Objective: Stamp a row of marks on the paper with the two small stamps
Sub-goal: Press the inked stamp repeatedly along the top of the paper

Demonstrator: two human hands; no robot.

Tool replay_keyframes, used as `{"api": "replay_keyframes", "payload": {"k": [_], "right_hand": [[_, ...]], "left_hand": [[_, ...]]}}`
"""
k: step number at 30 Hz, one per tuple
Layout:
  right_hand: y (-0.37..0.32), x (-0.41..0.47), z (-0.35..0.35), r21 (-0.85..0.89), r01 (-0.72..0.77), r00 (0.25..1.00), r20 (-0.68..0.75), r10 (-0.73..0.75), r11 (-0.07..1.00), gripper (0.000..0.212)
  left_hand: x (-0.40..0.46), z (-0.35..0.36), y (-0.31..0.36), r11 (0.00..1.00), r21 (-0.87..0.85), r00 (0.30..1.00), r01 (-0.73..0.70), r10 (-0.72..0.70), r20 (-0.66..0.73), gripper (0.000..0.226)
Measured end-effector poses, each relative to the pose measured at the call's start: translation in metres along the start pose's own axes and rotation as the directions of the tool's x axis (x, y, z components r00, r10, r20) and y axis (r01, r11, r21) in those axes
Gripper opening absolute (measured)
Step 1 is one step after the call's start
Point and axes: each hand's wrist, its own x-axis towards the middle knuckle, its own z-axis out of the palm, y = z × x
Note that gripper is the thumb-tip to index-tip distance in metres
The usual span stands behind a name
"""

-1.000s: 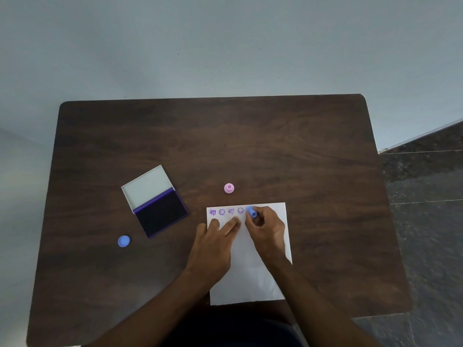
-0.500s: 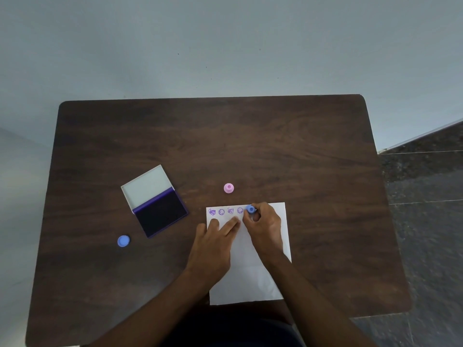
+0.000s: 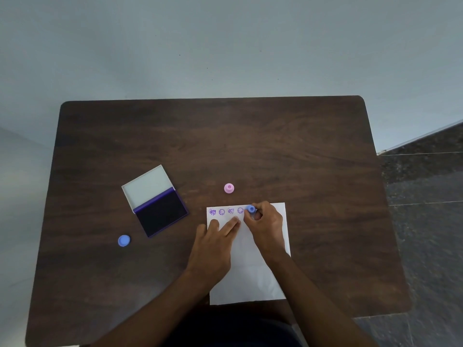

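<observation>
**Fifth mark: blue stamp on the row**

Head view. The paper [image 3: 263, 271] is the landmark. Four purple marks [image 3: 226, 211] run along its far edge, from the left corner. The blue stamp [image 3: 250, 209] stands just right of the last mark, upright as far as can be judged. The right hand [image 3: 265, 227] pinches it, fingers curled. The left hand [image 3: 215, 242] lies flat, fingers straight, pressing the paper just below the marks. The row extends rightward, on the right hand's side. The pink stamp [image 3: 228, 188] stands just beyond the far edge.
</observation>
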Motion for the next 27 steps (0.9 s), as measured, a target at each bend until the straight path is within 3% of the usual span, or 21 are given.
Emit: {"api": "replay_keyframes", "payload": {"k": [18, 20, 22, 25, 27], "right_hand": [[-0.004, 0.003, -0.002, -0.008, -0.037, 0.999, 0.015, 0.037, 0.999, 0.026], [-0.001, 0.001, -0.005, 0.081, -0.041, 0.998, -0.045, 0.044, 0.996, 0.017], [0.004, 0.001, -0.013, 0.288, -0.122, 0.985, -0.080, 0.151, 0.950, 0.013], [0.007, 0.002, -0.027, 0.673, -0.222, 0.957, 0.013, 0.289, 0.706, 0.015], [0.005, 0.003, -0.032, 0.769, -0.236, 0.954, 0.066, 0.294, 0.594, 0.018]], "left_hand": [[0.002, -0.003, 0.003, 1.000, 0.007, 0.998, 0.022, -0.022, 0.053, 0.071], [0.001, -0.004, 0.003, 1.000, 0.007, 0.998, 0.019, -0.019, 0.054, 0.071], [0.000, -0.006, 0.005, 1.000, 0.012, 0.999, 0.005, -0.005, 0.049, 0.070], [-0.001, -0.008, 0.006, 0.999, 0.036, 0.999, -0.004, 0.003, 0.039, 0.069], [-0.001, -0.008, 0.006, 0.999, 0.052, 0.999, -0.009, 0.007, 0.041, 0.069]]}}
